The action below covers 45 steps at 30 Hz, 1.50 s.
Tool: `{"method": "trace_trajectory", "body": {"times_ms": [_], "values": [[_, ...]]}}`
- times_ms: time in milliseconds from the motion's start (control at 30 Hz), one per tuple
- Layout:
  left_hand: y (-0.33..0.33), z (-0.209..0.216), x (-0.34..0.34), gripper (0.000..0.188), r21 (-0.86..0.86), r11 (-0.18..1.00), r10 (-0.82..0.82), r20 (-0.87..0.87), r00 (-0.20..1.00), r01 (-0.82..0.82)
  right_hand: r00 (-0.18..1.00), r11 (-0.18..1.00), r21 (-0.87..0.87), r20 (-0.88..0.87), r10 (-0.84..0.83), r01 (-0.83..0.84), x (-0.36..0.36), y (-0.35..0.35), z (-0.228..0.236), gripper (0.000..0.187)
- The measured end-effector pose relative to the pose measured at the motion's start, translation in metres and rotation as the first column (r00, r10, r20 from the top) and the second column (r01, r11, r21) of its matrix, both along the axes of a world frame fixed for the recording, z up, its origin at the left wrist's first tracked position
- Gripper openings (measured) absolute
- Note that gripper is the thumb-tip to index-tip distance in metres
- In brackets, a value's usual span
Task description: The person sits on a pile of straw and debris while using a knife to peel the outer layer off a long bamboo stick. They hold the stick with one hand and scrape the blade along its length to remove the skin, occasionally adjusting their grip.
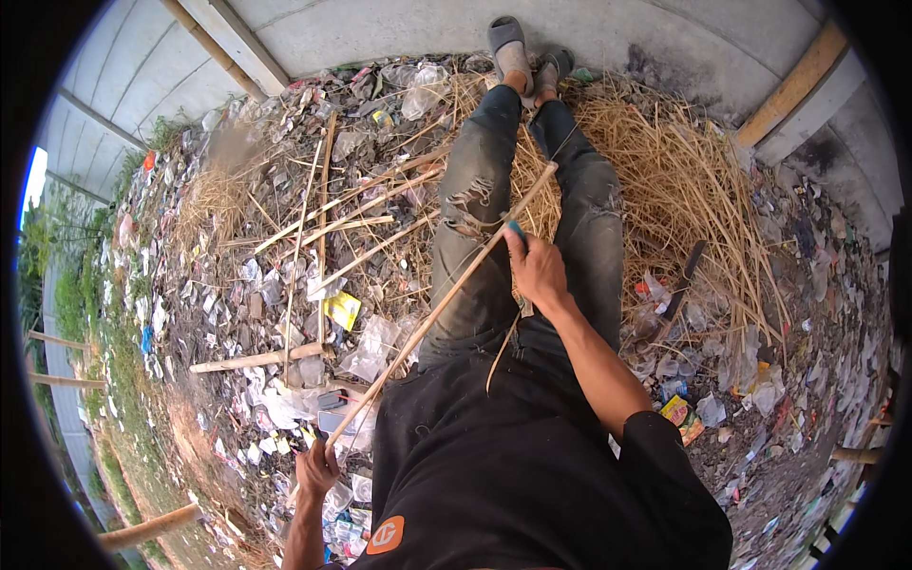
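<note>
A long, thin bamboo strip [446, 302] runs slantwise across my lap, from beside my left hip to over my shins. My left hand [316, 467] is closed around its near end; a small dark thing shows by those fingers, too small to name. Farther up, my right hand [539, 271] pinches the same strip between my knees, with something teal at the thumb tip. A thin pale sliver [502, 353] hangs over my lap below the right hand. Several cut bamboo strips [366, 201] lie loose on the ground left of my legs.
A heap of pale shavings [674, 180] lies right of my legs, with a dark flat blade-like piece [686, 280] near it. Left are a bamboo stick [256, 358] and a small dark device [332, 399]. Plastic litter [375, 347] covers the ground; a concrete wall [399, 33] stands beyond my feet.
</note>
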State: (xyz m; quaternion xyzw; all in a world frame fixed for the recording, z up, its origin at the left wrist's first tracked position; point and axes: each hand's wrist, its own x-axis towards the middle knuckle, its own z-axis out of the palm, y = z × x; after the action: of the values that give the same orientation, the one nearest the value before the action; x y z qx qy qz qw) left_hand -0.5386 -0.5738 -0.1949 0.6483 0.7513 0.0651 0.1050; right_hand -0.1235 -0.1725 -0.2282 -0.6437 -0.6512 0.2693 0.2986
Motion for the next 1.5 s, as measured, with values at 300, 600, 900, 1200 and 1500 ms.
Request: {"method": "trace_trajectory", "body": {"times_ms": [300, 600, 900, 1200, 1500], "values": [[-0.116, -0.043, -0.048, 0.025, -0.122, 0.98, 0.145, -0.092, 0.985, -0.156, 0.98, 0.946, 0.268, 0.017, -0.196, 0.184, 0.151, 0.103, 0.12, 0.071], [0.178, -0.026, 0.063, 0.034, -0.059, 0.997, -0.039, 0.267, 0.963, 0.057, 0.989, 0.985, 0.128, -0.075, 0.127, -0.117, 0.068, 0.045, 0.116, 0.066], [0.292, 0.003, 0.162, 0.045, 0.005, 0.994, -0.104, 0.416, 0.904, 0.112, 0.914, 0.91, -0.11, 0.024, 0.404, -0.4, -0.018, -0.036, 0.047, 0.07], [0.3, -0.02, 0.181, 0.044, 0.214, 0.955, -0.265, 0.31, 0.913, 0.205, 0.895, 0.904, -0.067, 0.127, 0.428, -0.423, -0.035, -0.054, 0.029, 0.066], [0.283, -0.004, 0.173, 0.037, 0.143, 0.975, -0.205, 0.279, 0.938, 0.171, 0.855, 0.868, 0.053, 0.215, 0.473, -0.494, -0.044, -0.053, 0.012, 0.062]]}}
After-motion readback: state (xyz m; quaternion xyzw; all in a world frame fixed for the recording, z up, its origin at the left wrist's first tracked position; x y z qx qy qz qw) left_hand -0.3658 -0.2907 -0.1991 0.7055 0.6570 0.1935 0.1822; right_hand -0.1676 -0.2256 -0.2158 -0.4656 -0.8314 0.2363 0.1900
